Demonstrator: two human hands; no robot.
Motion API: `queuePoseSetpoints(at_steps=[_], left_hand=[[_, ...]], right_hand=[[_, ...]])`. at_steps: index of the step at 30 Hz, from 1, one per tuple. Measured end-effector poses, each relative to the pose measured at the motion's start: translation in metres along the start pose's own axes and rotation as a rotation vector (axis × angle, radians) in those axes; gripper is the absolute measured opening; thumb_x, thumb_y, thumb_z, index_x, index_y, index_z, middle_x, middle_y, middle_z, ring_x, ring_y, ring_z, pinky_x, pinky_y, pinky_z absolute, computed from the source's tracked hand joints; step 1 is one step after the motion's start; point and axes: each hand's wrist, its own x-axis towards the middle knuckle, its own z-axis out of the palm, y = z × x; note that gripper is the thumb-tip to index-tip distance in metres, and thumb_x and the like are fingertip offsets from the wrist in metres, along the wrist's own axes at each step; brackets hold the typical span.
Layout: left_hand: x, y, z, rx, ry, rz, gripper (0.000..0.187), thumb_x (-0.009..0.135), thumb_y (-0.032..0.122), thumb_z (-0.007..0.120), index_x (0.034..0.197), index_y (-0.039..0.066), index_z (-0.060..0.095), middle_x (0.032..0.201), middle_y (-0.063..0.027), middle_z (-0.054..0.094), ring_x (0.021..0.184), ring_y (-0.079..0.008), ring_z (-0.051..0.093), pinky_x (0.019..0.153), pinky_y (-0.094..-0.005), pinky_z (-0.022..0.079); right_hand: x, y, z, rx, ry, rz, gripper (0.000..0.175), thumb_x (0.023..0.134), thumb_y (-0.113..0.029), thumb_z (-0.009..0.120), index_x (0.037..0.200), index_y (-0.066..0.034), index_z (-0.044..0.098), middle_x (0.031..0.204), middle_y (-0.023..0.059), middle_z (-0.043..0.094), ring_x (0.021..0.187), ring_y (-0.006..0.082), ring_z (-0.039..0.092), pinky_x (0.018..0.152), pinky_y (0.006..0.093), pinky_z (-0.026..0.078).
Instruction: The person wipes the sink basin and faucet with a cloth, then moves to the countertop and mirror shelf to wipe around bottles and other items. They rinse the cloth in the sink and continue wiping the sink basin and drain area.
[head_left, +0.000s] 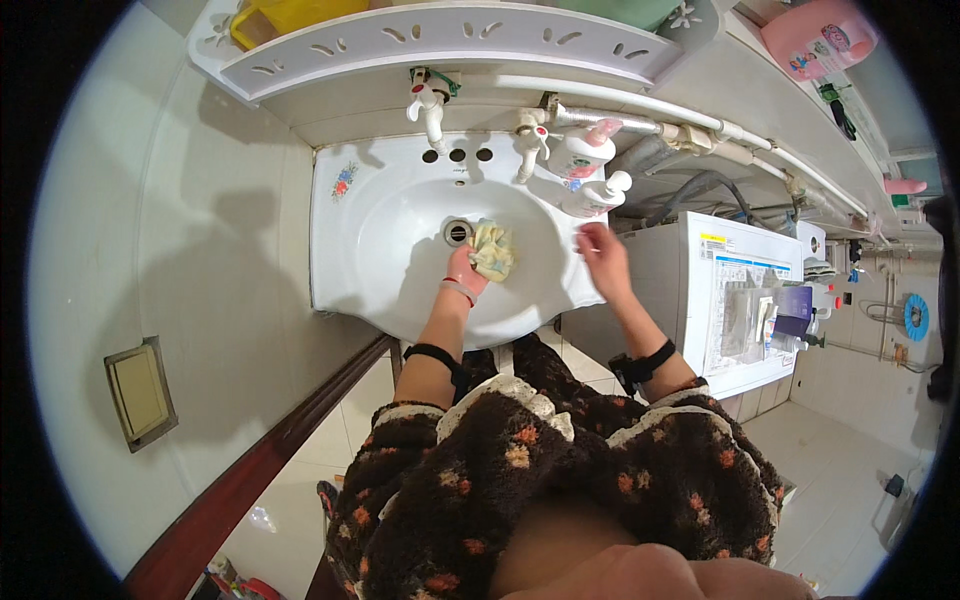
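My left hand (466, 271) grips a crumpled pale yellow and white cloth (493, 251) over the white ceramic washbasin (382, 247), just right of the metal drain (458, 233). A red band and a pale bracelet circle that wrist. Above the basin's right rim hovers my right hand (604, 261), slightly blurred, its fingers loosely bent and apart with nothing visible in them. Closest to it is a white pump bottle (595, 199) with a white pump head. Behind that stands another white pump bottle (581, 154) with a pink pump head. Both stand on the basin's right corner.
Two white taps, one on the left (429, 112) and one on the right (533, 150), project over the basin's back. Above runs a white shelf (450, 45). A white washing machine (697, 300) bearing bottles and boxes stands right. A tiled wall (225, 225) bounds the left.
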Motion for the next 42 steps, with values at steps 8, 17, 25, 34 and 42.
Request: queuePoseSetpoints(at_steps=[8,17,25,34,42], left_hand=[[0.021,-0.003,0.023,-0.056,0.029,0.015,0.054,0.09,0.021,0.036,0.14,0.002,0.048,0.141,-0.0174,0.052,0.13,-0.0371,0.05,0.113,-0.0528,0.035],[0.054,-0.006,0.033,-0.016,0.082,-0.014,0.047,0.104,0.04,0.036,0.13,0.007,0.056,0.129,-0.0099,0.061,0.117,-0.0294,0.059,0.104,-0.0463,0.045],[0.098,-0.019,0.008,-0.152,-0.05,-0.054,0.037,0.102,0.034,0.039,0.113,0.012,0.067,0.117,-0.0027,0.068,0.108,-0.0171,0.063,0.093,-0.033,0.052],[0.076,-0.025,0.019,-0.084,0.044,0.074,0.037,0.1,0.032,0.037,0.116,0.012,0.064,0.113,-0.0021,0.067,0.104,-0.0173,0.063,0.093,-0.0337,0.051],[0.067,-0.013,0.033,-0.14,0.093,0.088,0.043,0.102,0.04,0.037,0.124,0.011,0.06,0.122,-0.0058,0.066,0.11,-0.024,0.063,0.099,-0.0424,0.048]], right_hand=[[0.07,-0.102,0.06,0.097,0.318,-0.432,0.035,0.097,-0.011,0.061,0.13,0.0001,0.056,0.12,0.0163,0.063,0.108,0.0234,0.063,0.092,0.0333,0.051],[0.109,-0.04,0.089,0.656,0.206,-0.123,0.028,0.106,-0.026,0.046,0.116,-0.0045,0.061,0.102,0.0046,0.066,0.094,0.0118,0.063,0.085,0.0295,0.052],[0.114,0.024,0.153,1.611,-0.584,0.723,0.024,0.105,-0.027,0.04,0.088,-0.0127,0.049,0.078,-0.0011,0.047,0.067,0.0111,0.044,0.059,0.0248,0.04],[0.112,0.026,0.17,1.678,-0.626,0.736,0.027,0.105,-0.026,0.041,0.084,-0.0119,0.048,0.076,-0.0004,0.045,0.067,0.0132,0.044,0.059,0.0258,0.042],[0.095,0.01,0.137,0.432,-0.231,0.353,0.026,0.095,-0.026,0.061,0.099,0.0,0.061,0.091,0.0108,0.066,0.087,0.0276,0.065,0.078,0.0365,0.053]])
